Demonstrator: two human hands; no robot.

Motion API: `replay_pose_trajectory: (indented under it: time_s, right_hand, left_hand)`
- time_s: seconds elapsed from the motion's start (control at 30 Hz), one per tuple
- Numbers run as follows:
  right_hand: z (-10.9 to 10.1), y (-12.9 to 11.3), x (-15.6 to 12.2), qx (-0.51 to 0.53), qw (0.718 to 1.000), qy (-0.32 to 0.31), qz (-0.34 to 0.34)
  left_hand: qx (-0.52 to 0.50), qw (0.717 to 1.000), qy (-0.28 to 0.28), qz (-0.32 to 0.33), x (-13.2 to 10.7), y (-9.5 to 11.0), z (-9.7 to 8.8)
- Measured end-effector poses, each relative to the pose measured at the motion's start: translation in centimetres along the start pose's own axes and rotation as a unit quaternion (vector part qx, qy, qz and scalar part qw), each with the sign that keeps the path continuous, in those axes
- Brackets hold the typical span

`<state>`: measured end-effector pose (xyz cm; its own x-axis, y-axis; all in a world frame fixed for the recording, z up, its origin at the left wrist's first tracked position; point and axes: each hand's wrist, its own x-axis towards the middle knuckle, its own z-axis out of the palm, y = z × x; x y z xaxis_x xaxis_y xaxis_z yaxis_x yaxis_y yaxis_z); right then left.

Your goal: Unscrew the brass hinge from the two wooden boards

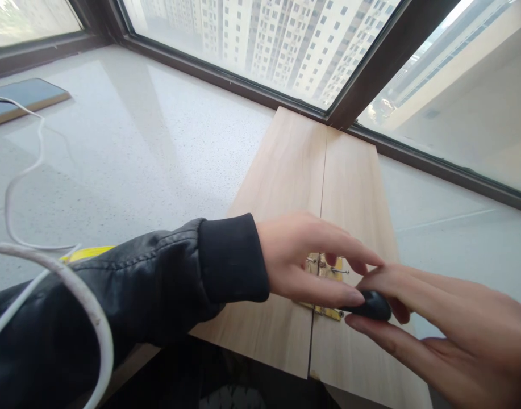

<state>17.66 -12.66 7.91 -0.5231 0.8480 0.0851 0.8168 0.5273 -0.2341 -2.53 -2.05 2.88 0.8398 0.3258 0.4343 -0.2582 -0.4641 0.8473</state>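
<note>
My right hand pinches the black, rounded handle of a short screwdriver between thumb and fingers. From the left, my left hand reaches across, its thumb against the handle and its index fingertip touching my right hand. Below my left hand, a brass-coloured hinge spans the seam between a left wooden board and a right wooden board. Screws stick up from the hinge. My left hand covers part of the hinge, and the screwdriver's tip is not clearly visible.
Both boards lie on a white speckled sill, reaching the dark window frame. A white cable loops at left, in front of my black sleeve. A yellow item shows behind the sleeve; a phone-like slab lies far left.
</note>
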Motion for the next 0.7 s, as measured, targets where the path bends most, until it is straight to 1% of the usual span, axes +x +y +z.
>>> replay_pose_trajectory:
  time_s: [0.07,0.13,0.2,0.27,0.33,0.4,0.47,0.53,0.57,0.6,0.63,0.7]
  right_hand:
    - [0.2,0.0,0.2,0.038,0.999,0.035,0.001]
    - [0.4,0.1,0.7,0.081,0.995,0.050,-0.006]
    - [0.8,0.2,1.4,0.127,0.990,0.056,-0.008]
    - [1.1,0.6,2.1,0.172,0.984,0.053,-0.003]
    - [1.3,1.1,2.7,0.212,0.977,0.036,-0.006]
    - [1.3,1.8,2.9,0.235,0.972,0.006,-0.011]
    - [1.2,3.0,3.0,0.252,0.968,0.004,0.007]
    - [1.0,4.7,2.9,0.269,0.960,0.047,0.060]
    - [1.0,5.9,2.9,0.286,0.948,0.091,0.106]
    - [1.0,7.1,2.8,0.293,0.938,0.126,0.132]
    - [1.0,8.3,2.8,0.300,0.929,0.157,0.150]
    - [1.5,10.8,2.7,0.323,0.900,0.229,0.182]
  left_hand:
    - [0.043,0.999,0.013,-0.003,-0.7,1.6,0.5]
    - [0.100,0.995,0.017,-0.016,-1.4,2.8,0.9]
    - [0.180,0.983,0.039,-0.017,-1.9,3.4,1.0]
    - [0.249,0.967,0.046,-0.003,-2.1,3.7,1.0]
    - [0.294,0.955,0.026,0.013,-2.2,3.8,1.0]
    - [0.331,0.943,-0.003,0.019,-2.4,4.0,0.9]
    - [0.373,0.928,-0.017,0.018,-2.6,4.4,0.7]
    - [0.422,0.906,-0.025,0.014,-2.9,5.1,0.5]
    - [0.450,0.892,-0.033,0.010,-3.0,5.5,0.4]
    - [0.480,0.876,-0.044,0.006,-3.0,5.9,0.2]
    - [0.509,0.859,-0.058,0.002,-3.1,6.3,0.1]
    - [0.558,0.825,-0.093,0.002,-3.0,7.1,-0.2]
